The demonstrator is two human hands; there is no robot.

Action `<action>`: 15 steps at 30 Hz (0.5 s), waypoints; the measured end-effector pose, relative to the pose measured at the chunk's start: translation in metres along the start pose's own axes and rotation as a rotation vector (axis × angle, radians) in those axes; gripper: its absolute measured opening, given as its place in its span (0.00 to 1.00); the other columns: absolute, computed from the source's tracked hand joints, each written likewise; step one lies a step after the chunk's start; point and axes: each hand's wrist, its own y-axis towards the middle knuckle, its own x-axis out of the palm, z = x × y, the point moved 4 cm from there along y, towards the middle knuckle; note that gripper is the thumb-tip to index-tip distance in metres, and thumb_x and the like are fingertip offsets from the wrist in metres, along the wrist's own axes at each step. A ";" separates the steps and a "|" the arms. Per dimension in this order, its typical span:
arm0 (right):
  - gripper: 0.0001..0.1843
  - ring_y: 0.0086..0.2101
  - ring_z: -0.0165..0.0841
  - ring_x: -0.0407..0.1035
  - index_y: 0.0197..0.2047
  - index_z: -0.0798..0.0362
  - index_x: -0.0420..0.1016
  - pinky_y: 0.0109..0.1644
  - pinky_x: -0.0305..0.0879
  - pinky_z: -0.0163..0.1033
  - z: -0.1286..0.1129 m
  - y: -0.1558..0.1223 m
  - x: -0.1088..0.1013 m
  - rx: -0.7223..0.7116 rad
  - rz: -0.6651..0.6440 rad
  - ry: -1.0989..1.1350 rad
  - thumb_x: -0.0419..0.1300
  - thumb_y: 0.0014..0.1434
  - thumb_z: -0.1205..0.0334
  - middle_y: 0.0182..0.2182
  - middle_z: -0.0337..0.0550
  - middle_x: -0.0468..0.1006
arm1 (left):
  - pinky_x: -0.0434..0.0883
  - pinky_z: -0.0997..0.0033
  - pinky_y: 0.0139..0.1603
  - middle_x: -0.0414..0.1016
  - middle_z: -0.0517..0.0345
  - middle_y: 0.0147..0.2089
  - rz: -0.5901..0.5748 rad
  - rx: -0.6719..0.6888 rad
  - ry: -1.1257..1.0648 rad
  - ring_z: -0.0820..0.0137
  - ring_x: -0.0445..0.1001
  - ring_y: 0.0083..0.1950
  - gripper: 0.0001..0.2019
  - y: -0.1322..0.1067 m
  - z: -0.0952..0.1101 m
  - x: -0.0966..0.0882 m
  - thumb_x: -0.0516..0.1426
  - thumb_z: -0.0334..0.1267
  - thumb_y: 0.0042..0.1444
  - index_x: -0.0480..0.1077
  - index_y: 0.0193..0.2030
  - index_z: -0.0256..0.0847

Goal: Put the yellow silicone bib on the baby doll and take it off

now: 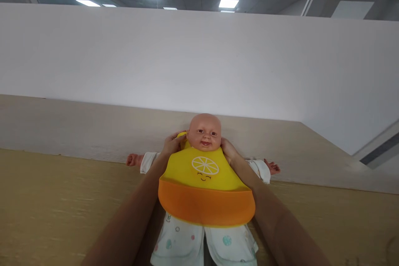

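A baby doll (205, 132) in white patterned clothes sits on a wooden table (62, 208), leaning against a low back panel, arms spread. A yellow bib (204, 174) with an orange pocket and a lemon face lies on its chest. My left hand (172, 143) is closed on the bib's neck strap beside the doll's neck on the left. My right hand (229, 150) is at the neck on the right, its fingers behind the doll's head and mostly hidden.
A white partition wall (199, 62) rises behind the beige back panel (77, 124). Ceiling lights show above it. The wall steps away to the right, with a grey strip (380, 149) at the far right.
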 end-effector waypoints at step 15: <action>0.16 0.33 0.39 0.75 0.40 0.56 0.74 0.44 0.71 0.45 0.003 0.001 -0.002 0.052 0.010 0.039 0.51 0.49 0.67 0.27 0.46 0.81 | 0.57 0.76 0.21 0.67 0.66 0.17 -0.004 0.001 0.042 0.77 0.62 0.19 0.14 -0.002 -0.001 0.003 0.66 0.44 0.32 0.69 0.22 0.39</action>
